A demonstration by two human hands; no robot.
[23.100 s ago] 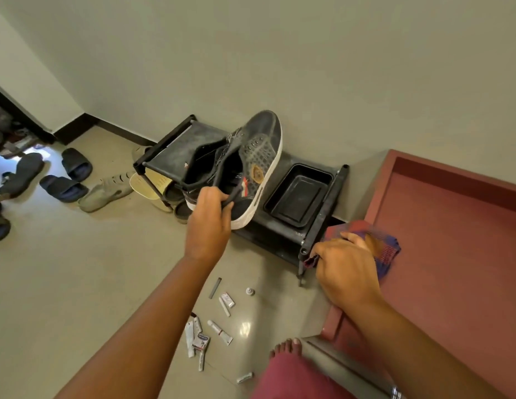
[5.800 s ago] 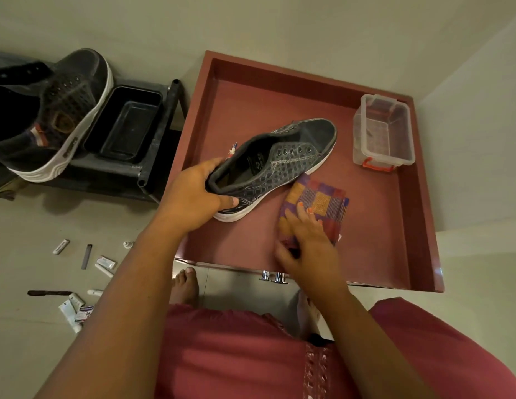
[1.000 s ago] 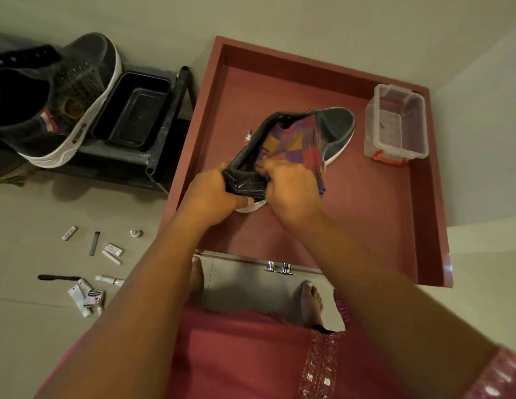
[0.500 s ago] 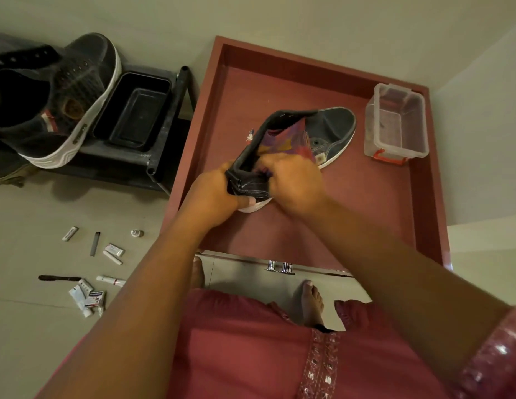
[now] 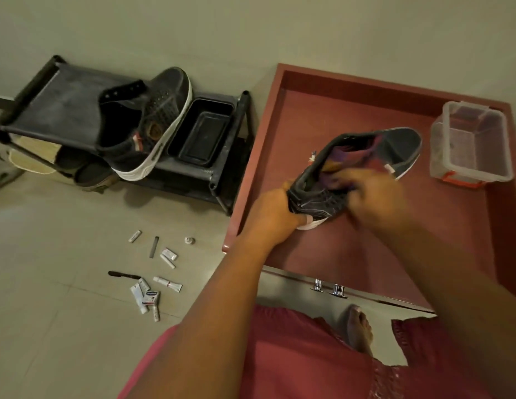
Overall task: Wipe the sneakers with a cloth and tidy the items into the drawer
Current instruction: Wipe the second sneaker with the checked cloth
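Gripping sneaker (image 5: 323, 197) heel, left hand (image 5: 275, 214); toe toward far right

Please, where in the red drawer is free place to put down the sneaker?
The drawer floor is bare along its back wall and left wall, and in front near the handles. The right side holds the clear box; the middle holds the sneaker.

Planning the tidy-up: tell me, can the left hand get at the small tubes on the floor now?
Probably not yet: the left hand grips the sneaker, though nothing covers the tubes.
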